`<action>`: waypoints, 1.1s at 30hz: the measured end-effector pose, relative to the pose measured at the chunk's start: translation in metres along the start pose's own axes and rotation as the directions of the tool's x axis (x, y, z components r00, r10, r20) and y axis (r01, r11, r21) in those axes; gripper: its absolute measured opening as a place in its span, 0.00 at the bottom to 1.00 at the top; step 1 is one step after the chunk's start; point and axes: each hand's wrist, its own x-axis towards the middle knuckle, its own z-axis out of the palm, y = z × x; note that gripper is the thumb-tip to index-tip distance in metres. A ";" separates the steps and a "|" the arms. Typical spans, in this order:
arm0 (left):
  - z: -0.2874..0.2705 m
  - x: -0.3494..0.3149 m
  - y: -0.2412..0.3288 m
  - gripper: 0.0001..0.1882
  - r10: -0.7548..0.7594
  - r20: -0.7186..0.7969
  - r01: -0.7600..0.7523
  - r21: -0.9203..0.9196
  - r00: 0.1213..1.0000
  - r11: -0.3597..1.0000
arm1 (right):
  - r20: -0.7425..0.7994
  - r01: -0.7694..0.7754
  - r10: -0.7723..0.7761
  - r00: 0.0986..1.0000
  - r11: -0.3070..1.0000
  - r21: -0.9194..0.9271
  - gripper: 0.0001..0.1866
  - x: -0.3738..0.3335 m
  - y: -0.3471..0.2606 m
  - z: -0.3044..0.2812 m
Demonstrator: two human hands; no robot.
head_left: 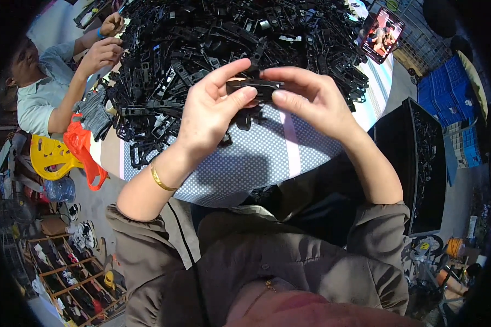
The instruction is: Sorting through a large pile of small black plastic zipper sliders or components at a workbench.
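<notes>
Between both hands, over the near side of the table, I hold a small black plastic part point(264, 87). My left hand point(215, 103) pinches its left end between thumb and fingers. My right hand point(313, 101) grips the right end the same way, thumb in front. The part's exact kind is hard to make out, as the fingers cover its ends. Just beyond and below my hands spreads a big heap of black plastic parts point(202, 46). A few loose black pieces lie on the cloth under my hands.
The table has a dotted, striped cloth point(223, 177). A phone point(383, 35) stands at the far right. A black crate point(412, 169) of parts is on my right, near blue crates point(447, 90). At left, a co-worker's hands point(101, 54) are at the heap, near a red bag point(82, 144) and yellow stool point(49, 158).
</notes>
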 end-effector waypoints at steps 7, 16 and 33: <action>-0.002 -0.003 -0.001 0.25 0.026 0.098 -0.029 0.035 0.995 0.999 | 0.033 0.055 -0.050 0.998 0.987 -0.152 0.15 -0.007 -0.009 -0.001; 0.002 -0.004 -0.003 0.25 -0.019 0.223 0.016 0.019 0.975 1.000 | 0.133 -0.046 0.054 0.990 0.997 -0.059 0.12 -0.013 -0.014 -0.017; -0.007 -0.013 0.005 0.22 0.267 0.365 -0.339 0.930 0.892 -0.140 | 0.040 0.307 -0.514 0.857 0.448 -0.840 0.09 0.000 0.017 -0.019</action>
